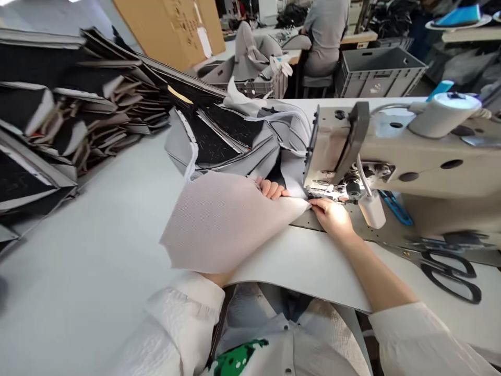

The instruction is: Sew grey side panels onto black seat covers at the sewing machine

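Observation:
A pale pinkish-grey fabric panel point(219, 224) lies across my left forearm, its narrow end reaching the needle area of a beige sewing machine point(415, 162). My left hand point(272, 189) shows only its curled fingers over the panel's far edge; the palm and thumb are hidden beneath the cloth. Just in front of the presser foot, my right hand point(331, 214) pinches the tip of the same panel. Behind the left fingers lies a sewn piece of grey and black fabric point(235, 138), partly covered by the panel.
Stacks of black and grey cut pieces point(78, 99) fill the table's left. Black-handled scissors point(452, 274) and a blue thread snipper point(396, 208) lie at right. A thread cone point(444, 115) tops the machine. Behind are a grey crate point(379, 73), a cardboard box point(172, 31) and a seated person point(326, 36).

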`<action>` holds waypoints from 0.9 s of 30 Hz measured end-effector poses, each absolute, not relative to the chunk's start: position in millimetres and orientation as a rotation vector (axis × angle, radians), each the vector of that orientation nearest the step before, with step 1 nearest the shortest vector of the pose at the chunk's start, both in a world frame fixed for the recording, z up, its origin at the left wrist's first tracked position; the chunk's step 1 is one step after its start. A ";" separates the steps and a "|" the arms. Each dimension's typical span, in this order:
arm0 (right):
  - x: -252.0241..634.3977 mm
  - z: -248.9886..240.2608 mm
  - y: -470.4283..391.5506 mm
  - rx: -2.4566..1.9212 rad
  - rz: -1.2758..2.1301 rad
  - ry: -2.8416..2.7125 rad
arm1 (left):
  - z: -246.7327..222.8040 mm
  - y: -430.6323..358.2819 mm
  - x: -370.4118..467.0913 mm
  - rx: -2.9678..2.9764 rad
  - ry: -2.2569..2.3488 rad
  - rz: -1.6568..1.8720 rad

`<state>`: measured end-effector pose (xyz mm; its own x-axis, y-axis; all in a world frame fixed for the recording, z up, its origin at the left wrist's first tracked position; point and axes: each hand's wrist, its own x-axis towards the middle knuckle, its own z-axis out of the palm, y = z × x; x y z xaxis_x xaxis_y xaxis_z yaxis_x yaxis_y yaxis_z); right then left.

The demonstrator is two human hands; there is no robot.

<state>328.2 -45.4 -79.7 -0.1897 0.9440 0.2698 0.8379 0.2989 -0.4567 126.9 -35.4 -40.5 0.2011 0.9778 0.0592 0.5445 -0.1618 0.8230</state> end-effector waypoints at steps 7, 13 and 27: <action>326.6 -75.7 -45.8 -1.551 0.154 -2.173 | -40.1 -5.1 139.8 1.496 1.203 0.932; 327.5 -69.6 -41.2 -1.332 -0.113 -2.489 | -7.0 -61.0 163.1 1.485 0.682 0.843; 322.5 -50.5 -76.4 -1.339 -0.182 -2.843 | -27.8 -2.2 129.3 3.072 1.125 0.025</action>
